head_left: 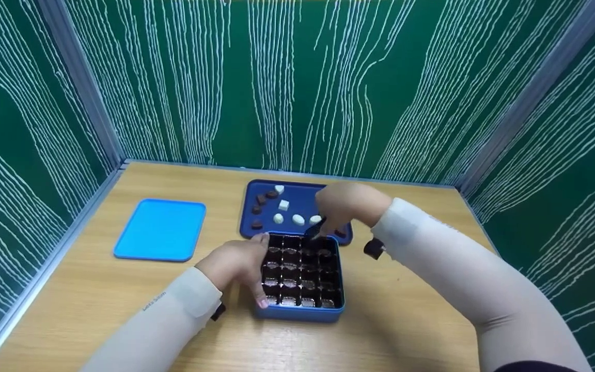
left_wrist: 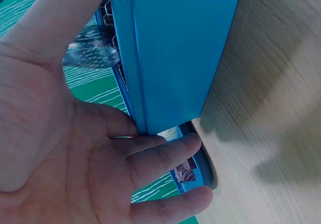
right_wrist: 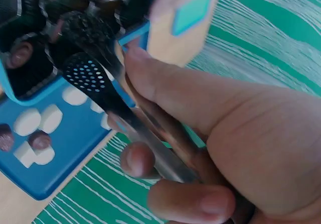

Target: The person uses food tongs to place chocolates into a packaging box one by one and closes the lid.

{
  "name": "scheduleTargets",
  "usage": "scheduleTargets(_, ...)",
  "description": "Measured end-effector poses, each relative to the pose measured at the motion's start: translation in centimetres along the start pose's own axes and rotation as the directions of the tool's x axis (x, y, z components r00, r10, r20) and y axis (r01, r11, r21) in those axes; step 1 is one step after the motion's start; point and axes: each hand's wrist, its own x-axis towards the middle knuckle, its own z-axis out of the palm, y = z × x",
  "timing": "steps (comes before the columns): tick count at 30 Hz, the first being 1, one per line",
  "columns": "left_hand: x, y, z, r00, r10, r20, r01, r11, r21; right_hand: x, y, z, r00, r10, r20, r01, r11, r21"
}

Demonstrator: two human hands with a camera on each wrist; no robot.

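Where the two hands meet: one blue box (head_left: pixel 300 313) stands on the table (head_left: pixel 91 299), in front of the navy tray (head_left: pixel 305 195).
Left hand, one: the left hand (head_left: pixel 235 263) is spread along the box's left side, thumb at the near corner and fingers at the far one, steadying it with fingers mostly straight.
Right hand, one: the right hand (head_left: pixel 341 206) grasps one pair of tongs (right_wrist: pixel 148 141) between thumb and curled fingers.
Tong heads, two: dark, one plainly perforated, over the box's far part; whether they pinch anything cannot be told.
Dark insert (head_left: pixel 300 276): four columns by five rows, so twenty compartments, some partly covered by the tongs; at least one brown piece (right_wrist: pixel 20 54) sits in a corner compartment.
White pieces (head_left: pixel 298 220) on the tray: five in the head view; the right wrist view shows at least five at the right end.
Brown pieces (head_left: pixel 256 225) on the tray: four at the left; two show in the right wrist view.
Bright blue tray (head_left: pixel 162 230): one, left of the box, well apart from it.
Sleeves (head_left: pixel 442 253): two, pale.
Green panels (head_left: pixel 240 103): three, white-streaked.
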Motion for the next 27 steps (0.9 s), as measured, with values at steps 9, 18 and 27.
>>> scheduleTargets(9,0.2,-0.3,0.0,1.000,-0.003,0.002,0.003,1.000,0.015,3.1,2.4,0.7,0.961,0.136,-0.242,-0.038,0.928,0.370)
scheduleTargets(18,0.6,-0.2,0.3,1.000,-0.008,0.006,0.008,0.999,0.047,9.0,2.3,3.5,0.899,0.295,-0.325,-0.080,0.838,0.539)
scheduleTargets(27,0.5,-0.3,0.3,1.000,-0.022,-0.002,0.022,0.999,0.039,13.4,1.8,3.7,0.889,0.357,-0.286,-0.131,0.798,0.588)
